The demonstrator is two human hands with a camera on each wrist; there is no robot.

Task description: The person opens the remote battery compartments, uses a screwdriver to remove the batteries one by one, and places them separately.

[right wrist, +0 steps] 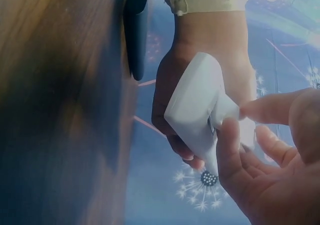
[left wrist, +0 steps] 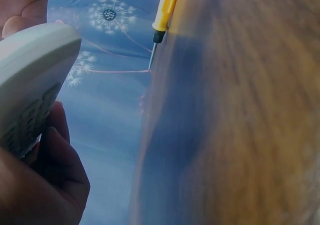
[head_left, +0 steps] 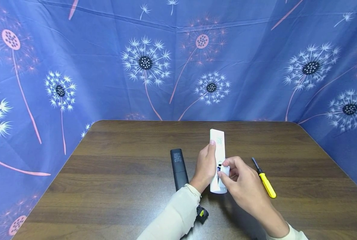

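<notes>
Fingers of the left hand (head_left: 205, 163) are wrapping around a white remote (head_left: 221, 151), while the right hand's (head_left: 246, 185) are pinching its white cover (right wrist: 226, 106), so the remote's sitting right between both sets. Way behind them a blue dandelion cloth (head_left: 106, 66) is hanging, and a brown table (head_left: 106, 173) is stretching out below. Left of the left fingers, a black remote (head_left: 179, 168) is lying, partly hiding behind the forearm. Just right of the right fingers, a yellow-handled screwdriver (head_left: 264, 179) is resting. Something dark blue (head_left: 219, 169) is peeking out by the right fingertips, can't tell what.
</notes>
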